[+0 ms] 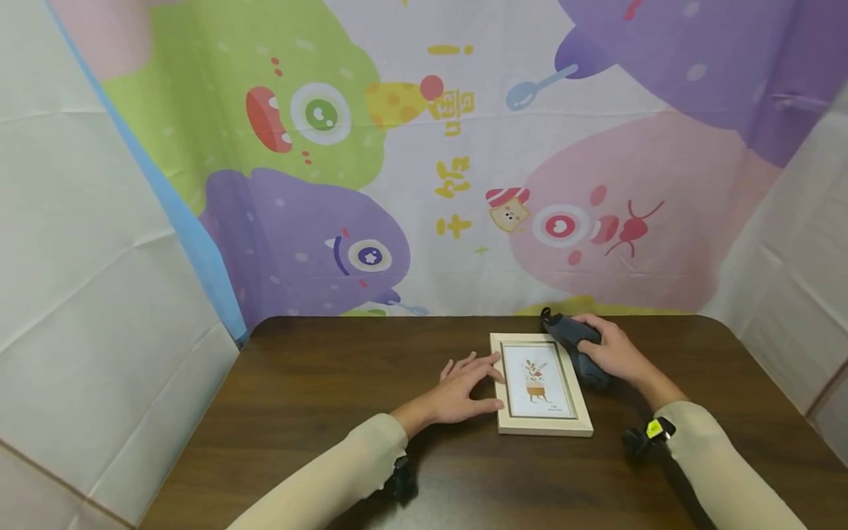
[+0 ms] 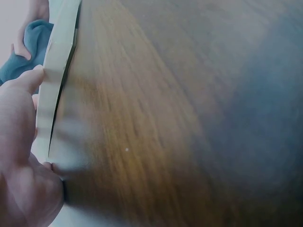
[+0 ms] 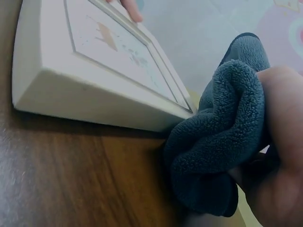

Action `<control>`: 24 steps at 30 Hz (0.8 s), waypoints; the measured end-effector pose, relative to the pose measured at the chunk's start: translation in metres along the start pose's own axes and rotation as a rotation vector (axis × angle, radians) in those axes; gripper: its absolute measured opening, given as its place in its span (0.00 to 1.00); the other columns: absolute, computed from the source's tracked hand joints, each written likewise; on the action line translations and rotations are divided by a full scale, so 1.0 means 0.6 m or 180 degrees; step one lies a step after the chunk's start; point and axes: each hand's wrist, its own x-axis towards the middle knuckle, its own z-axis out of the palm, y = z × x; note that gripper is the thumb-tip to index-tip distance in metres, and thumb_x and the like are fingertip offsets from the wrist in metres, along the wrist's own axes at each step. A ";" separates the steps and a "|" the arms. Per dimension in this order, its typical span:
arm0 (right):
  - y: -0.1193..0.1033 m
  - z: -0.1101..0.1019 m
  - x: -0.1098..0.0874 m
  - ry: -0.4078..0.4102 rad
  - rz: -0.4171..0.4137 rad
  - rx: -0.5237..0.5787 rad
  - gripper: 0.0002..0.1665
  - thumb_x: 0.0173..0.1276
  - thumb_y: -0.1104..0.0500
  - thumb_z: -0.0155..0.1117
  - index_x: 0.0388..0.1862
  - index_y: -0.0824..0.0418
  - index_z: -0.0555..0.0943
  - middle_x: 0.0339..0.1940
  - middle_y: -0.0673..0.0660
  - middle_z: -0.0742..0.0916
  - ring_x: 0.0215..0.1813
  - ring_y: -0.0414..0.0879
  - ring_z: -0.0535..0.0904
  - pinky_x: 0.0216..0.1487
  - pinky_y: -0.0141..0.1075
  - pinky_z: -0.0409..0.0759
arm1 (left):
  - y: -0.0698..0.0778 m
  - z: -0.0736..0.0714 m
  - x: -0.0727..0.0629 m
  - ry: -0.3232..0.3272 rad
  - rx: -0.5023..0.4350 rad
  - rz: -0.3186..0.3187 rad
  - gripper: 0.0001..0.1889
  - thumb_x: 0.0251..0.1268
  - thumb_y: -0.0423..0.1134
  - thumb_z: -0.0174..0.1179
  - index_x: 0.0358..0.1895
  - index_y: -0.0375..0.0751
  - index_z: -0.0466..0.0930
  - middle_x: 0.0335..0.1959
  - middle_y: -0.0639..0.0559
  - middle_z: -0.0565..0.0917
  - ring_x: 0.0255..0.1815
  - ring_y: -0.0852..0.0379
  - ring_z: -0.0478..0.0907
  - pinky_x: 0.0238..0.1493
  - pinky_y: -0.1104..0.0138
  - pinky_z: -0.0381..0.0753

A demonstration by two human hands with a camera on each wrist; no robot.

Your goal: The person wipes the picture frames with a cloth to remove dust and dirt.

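A cream picture frame point(image 1: 545, 427) lies face up on the table, holding a print of flowers in a legged pot. My left hand point(image 1: 464, 390) rests against its left side, fingers spread and the fingertips on the border. In the left wrist view, the thumb touches the edge of the frame point(image 2: 53, 80). My right hand point(image 1: 616, 353) grips a bunched dark blue-grey cloth point(image 1: 586, 361), which has a small black loop at its far end. Close up in the right wrist view, the fluffy folds of the cloth point(image 3: 222, 127) lie against the frame's right side and far corner.
The dark brown wooden table point(image 1: 318, 397) has rounded back corners. Right behind it hangs a curtain point(image 1: 411, 147) printed with colourful cartoon monsters. Pale panels point(image 1: 99, 258) stand at both sides. A black strap device point(image 1: 645, 438) sits at the right wrist.
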 end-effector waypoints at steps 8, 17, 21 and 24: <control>0.002 0.000 -0.012 -0.0099 -0.0059 0.0016 0.29 0.74 0.71 0.65 0.74 0.68 0.80 0.71 0.78 0.85 0.63 0.66 0.83 0.61 0.48 0.78 | 0.008 -0.003 -0.003 0.0001 -0.0027 -0.0003 0.20 0.78 0.57 0.69 0.65 0.60 0.81 0.95 0.57 0.59 0.97 0.33 0.49 0.89 0.23 0.38; -0.003 0.001 -0.037 -0.0104 -0.0104 -0.0031 0.28 0.74 0.71 0.66 0.72 0.66 0.82 0.67 0.76 0.87 0.57 0.59 0.82 0.56 0.45 0.77 | 0.018 -0.006 -0.007 0.0028 -0.0032 0.0025 0.18 0.80 0.57 0.66 0.65 0.60 0.81 0.95 0.56 0.60 0.96 0.31 0.51 0.88 0.22 0.41; -0.012 0.002 -0.058 -0.0110 -0.0080 -0.0053 0.27 0.74 0.70 0.66 0.72 0.65 0.82 0.65 0.77 0.87 0.54 0.58 0.82 0.52 0.45 0.78 | 0.020 -0.007 -0.008 0.0018 -0.0034 0.0010 0.19 0.81 0.57 0.66 0.66 0.59 0.81 0.95 0.56 0.60 0.97 0.32 0.50 0.89 0.22 0.41; -0.021 0.005 -0.071 -0.0095 -0.0063 -0.0115 0.27 0.74 0.70 0.66 0.71 0.64 0.82 0.65 0.76 0.88 0.54 0.59 0.83 0.53 0.46 0.78 | 0.013 -0.003 -0.006 0.0054 -0.0034 0.0025 0.19 0.79 0.58 0.67 0.66 0.60 0.81 0.95 0.57 0.59 0.97 0.32 0.50 0.89 0.22 0.40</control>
